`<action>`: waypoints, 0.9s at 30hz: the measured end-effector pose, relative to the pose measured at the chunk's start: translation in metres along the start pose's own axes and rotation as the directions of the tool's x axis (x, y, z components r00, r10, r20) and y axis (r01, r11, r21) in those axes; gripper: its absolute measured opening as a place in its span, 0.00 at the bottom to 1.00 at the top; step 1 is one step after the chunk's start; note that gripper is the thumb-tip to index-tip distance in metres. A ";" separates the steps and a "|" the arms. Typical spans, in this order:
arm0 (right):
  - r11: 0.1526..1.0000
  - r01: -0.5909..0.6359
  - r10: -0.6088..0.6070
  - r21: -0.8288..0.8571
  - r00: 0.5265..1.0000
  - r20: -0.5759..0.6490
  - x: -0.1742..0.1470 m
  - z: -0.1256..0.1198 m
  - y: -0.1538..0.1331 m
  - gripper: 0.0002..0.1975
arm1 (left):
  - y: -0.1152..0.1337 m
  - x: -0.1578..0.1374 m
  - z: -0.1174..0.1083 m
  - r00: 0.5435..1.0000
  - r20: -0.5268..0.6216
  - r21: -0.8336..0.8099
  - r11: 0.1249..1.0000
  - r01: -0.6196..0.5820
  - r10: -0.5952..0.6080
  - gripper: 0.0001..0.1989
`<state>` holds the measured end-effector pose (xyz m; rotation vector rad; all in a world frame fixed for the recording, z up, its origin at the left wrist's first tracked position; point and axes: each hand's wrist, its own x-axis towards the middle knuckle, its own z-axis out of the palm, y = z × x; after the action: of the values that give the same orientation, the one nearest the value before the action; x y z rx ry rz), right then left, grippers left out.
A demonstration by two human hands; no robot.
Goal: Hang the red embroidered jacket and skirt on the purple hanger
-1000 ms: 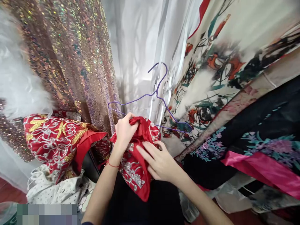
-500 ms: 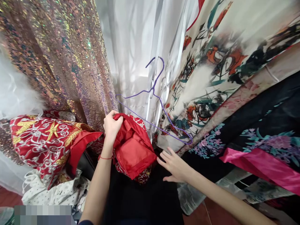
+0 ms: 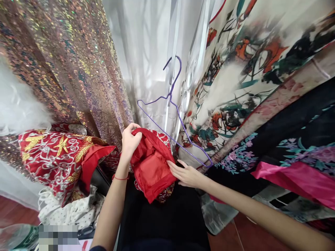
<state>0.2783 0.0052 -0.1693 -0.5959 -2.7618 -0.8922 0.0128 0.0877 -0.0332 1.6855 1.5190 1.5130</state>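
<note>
A red embroidered cloth piece (image 3: 151,167), with a plain red lining, gapes like a pouch on the black surface in front of me. Whether it is a bag or part of a garment I cannot tell. Its upper left edge is pinched between the thumb and fingers of my left hand (image 3: 131,139). My right hand (image 3: 184,173) lies at the right edge, with its fingers stretched over the lining and one finger raised. Just behind it hangs a bare purple wire hanger (image 3: 170,96).
On the left rests another red cloth (image 3: 57,150) with gold and silver embroidery, above a white dotted cloth (image 3: 70,211). A sequined curtain (image 3: 86,59), a flower-printed garment (image 3: 222,115) and a pink satin cloth (image 3: 293,176) hang around. A plastic bottle (image 3: 19,237) is at lower left.
My right hand has moved left, from just beside the red cloth onto its right edge. My left hand keeps its grip on the upper left edge. The view has shifted slightly.
</note>
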 end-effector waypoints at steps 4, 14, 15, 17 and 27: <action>0.993 -0.050 0.052 -0.108 0.998 0.021 -0.021 0.022 0.004 0.15 | 0.000 -0.002 0.004 1.000 -0.028 -0.177 0.984 -0.001 -0.004 0.11; 0.997 -0.066 0.069 -0.028 0.990 0.124 -0.035 0.025 0.029 0.11 | -0.006 -0.007 0.011 0.999 0.032 -0.233 0.972 0.031 -0.024 0.12; 0.996 -0.091 0.088 0.017 0.984 0.154 -0.038 0.023 0.030 0.10 | -0.007 -0.008 0.014 0.998 0.036 -0.243 0.968 0.057 -0.049 0.12; 0.979 -0.164 0.140 0.122 0.972 0.187 -0.043 0.014 0.030 0.10 | -0.010 -0.008 0.021 0.993 0.074 -0.276 0.955 0.113 -0.096 0.11; 0.525 -0.441 0.680 0.728 0.732 -0.046 -0.051 -0.082 0.023 0.14 | -0.027 0.007 0.040 0.925 0.359 -0.255 0.940 0.225 -0.124 0.13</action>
<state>0.3382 -0.0424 -0.1062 -0.9954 -2.0854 0.1889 0.0353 0.1162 -0.0660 1.4971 1.1668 1.2095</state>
